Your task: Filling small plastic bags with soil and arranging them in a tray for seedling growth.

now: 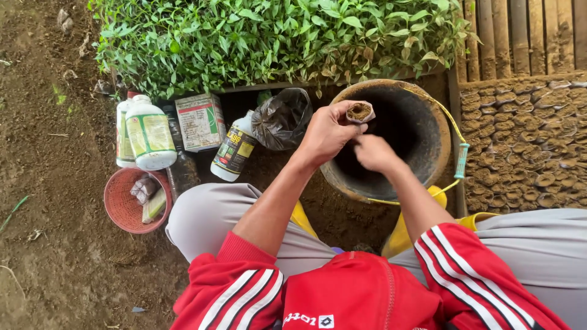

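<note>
My left hand [327, 131] holds a small soil-filled seedling cup [360, 112] over a dark, dirt-caked bucket [428, 116]. The cup is pinched between the fingertips and stands upright. My right hand [374, 153] hovers just below and beside the cup, fingers bunched together, above the bucket's opening. Whether it holds anything between the fingers I cannot tell. The bucket has a yellow wire handle [455, 131] with a blue-green grip. Both arms wear red sleeves with white stripes, and my grey-clad knees frame the bucket.
A tray of green seedlings [275, 36] fills the back. Rows of soil-filled cups [526, 140] lie to the right. On the left stand white bottles [148, 131], a carton [200, 121], a black plastic bag [282, 119] and a red basket [125, 205] with packets.
</note>
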